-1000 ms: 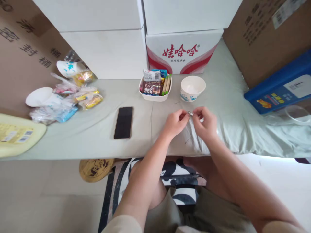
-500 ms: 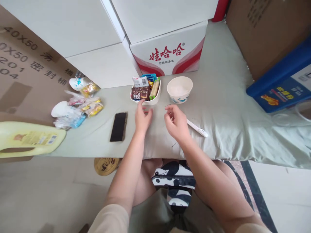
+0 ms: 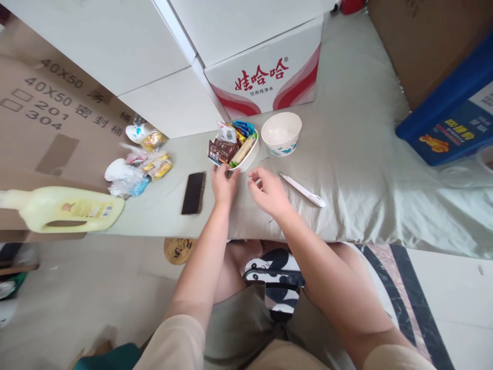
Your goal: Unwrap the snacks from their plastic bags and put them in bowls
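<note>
A white bowl of wrapped snacks (image 3: 252,158) stands on the cloth in front of me, holding brown cocoa packets, a pale bar and blue and yellow wrappers. My left hand (image 3: 224,186) has its fingers and thumb at the bowl's near edge, gripping it there. My right hand (image 3: 268,191) hovers just right of it, fingers loosely curled and apart, with nothing in them. Behind that hand sits a white paper bowl with a blue pattern (image 3: 282,134). A white utility knife (image 3: 304,190) lies to the right of my right hand.
A phone (image 3: 193,192) lies left of my left hand. Farther left are crumpled wrappers (image 3: 133,182) and a yellow jug (image 3: 73,208) on its side. A white and red carton (image 3: 265,77) stands behind the bowls. At the right is a blue container (image 3: 442,123).
My left hand has closed on the near edge of the snack bowl, which has turned slightly. My right hand has shifted left, away from the knife. The view has shifted a little.
</note>
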`<state>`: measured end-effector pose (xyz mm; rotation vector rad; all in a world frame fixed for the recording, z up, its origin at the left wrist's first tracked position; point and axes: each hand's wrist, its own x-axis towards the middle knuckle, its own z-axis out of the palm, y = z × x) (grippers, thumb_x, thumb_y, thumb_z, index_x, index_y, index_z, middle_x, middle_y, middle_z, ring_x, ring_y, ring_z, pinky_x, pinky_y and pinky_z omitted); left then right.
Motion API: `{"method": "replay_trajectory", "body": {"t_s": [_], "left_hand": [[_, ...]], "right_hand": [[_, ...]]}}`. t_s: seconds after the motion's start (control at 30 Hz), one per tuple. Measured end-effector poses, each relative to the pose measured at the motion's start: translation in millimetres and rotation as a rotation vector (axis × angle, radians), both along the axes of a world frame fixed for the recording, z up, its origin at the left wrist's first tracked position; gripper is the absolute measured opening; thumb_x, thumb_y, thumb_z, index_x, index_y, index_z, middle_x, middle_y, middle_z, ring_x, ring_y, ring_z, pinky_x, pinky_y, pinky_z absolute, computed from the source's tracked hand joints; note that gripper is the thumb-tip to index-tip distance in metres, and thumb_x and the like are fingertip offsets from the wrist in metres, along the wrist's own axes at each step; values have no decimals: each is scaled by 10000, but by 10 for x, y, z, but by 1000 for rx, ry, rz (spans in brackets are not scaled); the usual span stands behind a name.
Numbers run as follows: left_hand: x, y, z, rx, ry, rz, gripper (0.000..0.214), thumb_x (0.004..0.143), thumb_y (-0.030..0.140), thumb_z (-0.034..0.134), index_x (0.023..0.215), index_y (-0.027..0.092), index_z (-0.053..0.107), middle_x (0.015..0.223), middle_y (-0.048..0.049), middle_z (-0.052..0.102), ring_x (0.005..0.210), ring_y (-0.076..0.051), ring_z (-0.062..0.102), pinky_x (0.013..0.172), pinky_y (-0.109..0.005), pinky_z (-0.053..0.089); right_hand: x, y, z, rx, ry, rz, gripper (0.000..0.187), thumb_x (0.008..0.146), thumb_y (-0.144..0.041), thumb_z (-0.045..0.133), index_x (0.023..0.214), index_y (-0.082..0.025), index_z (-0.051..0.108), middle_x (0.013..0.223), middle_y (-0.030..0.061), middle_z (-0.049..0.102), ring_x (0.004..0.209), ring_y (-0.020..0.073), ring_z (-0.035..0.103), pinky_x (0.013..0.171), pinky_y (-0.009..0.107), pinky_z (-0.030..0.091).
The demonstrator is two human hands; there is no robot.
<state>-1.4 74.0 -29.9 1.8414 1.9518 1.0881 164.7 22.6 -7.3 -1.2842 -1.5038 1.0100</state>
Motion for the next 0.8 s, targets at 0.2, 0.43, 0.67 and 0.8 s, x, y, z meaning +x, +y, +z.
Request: {"method": "replay_trajectory", "body": {"t_s": [0.2,0.43,0.67,0.8], "left_hand": [[-189,-429,2,-59,-66,-38,217,783,360,709,802,201,562,905,-10,567,800,-150,604,751,-255,480],[-396,-930,-102,-129,-288,-129,298,753,422,727,807,188,550,926,-18,592,839,-147,661,787,-259,526],[-373,-1117,-74,-115,-343,-137,307,767,442,730,800,184,567,927,-27,598,855,-154,661,846,-294,552],[-301,-1200,45,-87,-311,-149,300,797,457,717,823,187,589,970,-47,604,912,-170,656,841,-295,566]], "right_hand": [[18,39,-239,-50,-70,-109,415,795,-257,511,1196,-181,583,1223,169,632,1047,280,649,964,454,514],[-7,94,-373,35,-147,-52,603,747,-215,511,1344,-134,504,1327,203,624,1262,351,564,1050,509,456],[-20,-82,-277,139,-123,-75,592,743,-224,512,1331,-158,505,1316,197,638,1223,355,588,1035,509,466],[86,-224,-169,214,-80,-118,608,744,-217,519,1351,-200,475,1347,175,618,1255,340,566,1060,512,458]]}}
